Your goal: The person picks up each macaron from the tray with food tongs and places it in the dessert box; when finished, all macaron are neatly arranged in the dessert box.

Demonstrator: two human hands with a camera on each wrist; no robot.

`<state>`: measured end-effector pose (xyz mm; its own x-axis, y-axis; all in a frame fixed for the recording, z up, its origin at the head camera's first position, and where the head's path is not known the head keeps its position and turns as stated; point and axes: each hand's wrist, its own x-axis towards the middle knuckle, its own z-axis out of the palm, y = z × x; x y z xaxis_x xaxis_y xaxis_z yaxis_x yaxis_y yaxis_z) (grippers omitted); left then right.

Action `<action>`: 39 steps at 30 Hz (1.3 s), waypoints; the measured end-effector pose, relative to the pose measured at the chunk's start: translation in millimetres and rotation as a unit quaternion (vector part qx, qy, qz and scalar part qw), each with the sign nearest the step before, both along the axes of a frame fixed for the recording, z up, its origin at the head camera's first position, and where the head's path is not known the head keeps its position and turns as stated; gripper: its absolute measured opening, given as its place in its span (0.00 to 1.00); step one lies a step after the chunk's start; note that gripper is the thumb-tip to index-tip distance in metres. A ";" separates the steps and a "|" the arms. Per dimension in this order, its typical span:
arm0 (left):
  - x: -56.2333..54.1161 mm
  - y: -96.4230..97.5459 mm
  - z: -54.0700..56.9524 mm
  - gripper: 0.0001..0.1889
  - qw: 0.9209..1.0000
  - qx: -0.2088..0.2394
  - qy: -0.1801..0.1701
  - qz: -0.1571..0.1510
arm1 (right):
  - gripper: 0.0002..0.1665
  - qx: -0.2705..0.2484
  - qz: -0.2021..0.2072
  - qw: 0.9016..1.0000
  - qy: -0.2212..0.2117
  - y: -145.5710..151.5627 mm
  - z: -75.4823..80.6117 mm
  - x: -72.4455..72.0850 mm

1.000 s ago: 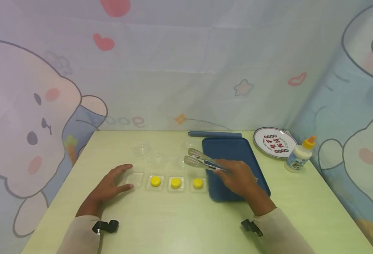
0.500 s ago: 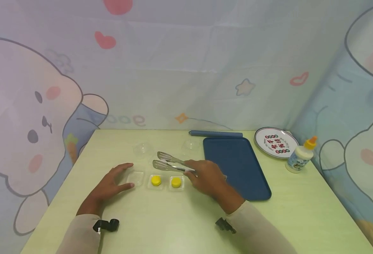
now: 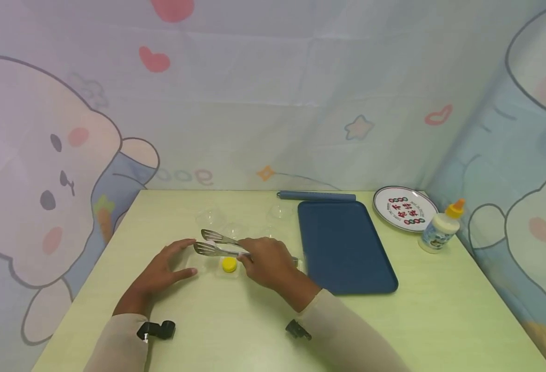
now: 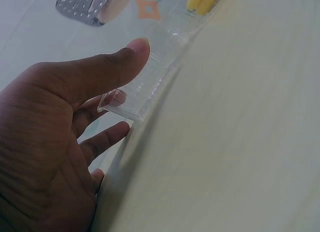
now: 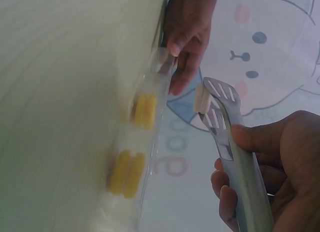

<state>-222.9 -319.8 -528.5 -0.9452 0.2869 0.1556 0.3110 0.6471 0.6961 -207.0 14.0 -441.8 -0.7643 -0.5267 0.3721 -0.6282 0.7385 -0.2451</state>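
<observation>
My right hand [image 3: 270, 263] grips metal tongs [image 5: 237, 147] with slotted ends. Between those ends sits a pale pinkish macaron [image 5: 201, 99], held above the table. My left hand [image 3: 158, 274] lies at the left with thumb and forefinger spread beside a clear plastic tray [image 4: 142, 86], its fingertips right at the tray's edge. To the right of that tray, a yellow macaron [image 3: 229, 264] sits in another clear tray. The right wrist view also shows a second yellow macaron [image 5: 127, 174] in the row; in the head view my right hand hides it.
Several clear domed lids [image 3: 207, 216] stand behind the trays. A blue tray [image 3: 347, 243] lies at the right, with a dark blue roll [image 3: 316, 196] behind it. Farther right are a printed plate [image 3: 405, 209] and a bottle [image 3: 440, 227] with a yellow cap.
My right hand has carried the tongs and pale macaron leftward from over the blue tray to near the leftmost clear tray. My left hand has stayed in place.
</observation>
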 end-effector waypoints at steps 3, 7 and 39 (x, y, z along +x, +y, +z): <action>-1.0 0.3 0.2 0.42 1.000 -0.001 0.001 -0.001 | 0.15 0.015 -0.001 1.000 -0.011 -9.7 -1.4 -1.1; -0.5 1.2 0.6 0.42 1.000 -0.002 -0.002 0.004 | 0.14 0.038 -0.007 0.999 -0.021 -19.6 -2.2 -2.4; 1.3 1.7 5.8 0.48 0.999 -0.001 -0.032 0.024 | 0.12 0.134 -0.022 0.991 -0.016 -51.7 -16.4 -9.7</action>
<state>-221.7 -318.1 -522.7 -0.9657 0.2418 0.0945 0.2354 0.6615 0.7121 -216.8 -37.7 -458.3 -0.7978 -0.5691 0.1993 -0.5890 0.8062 -0.0555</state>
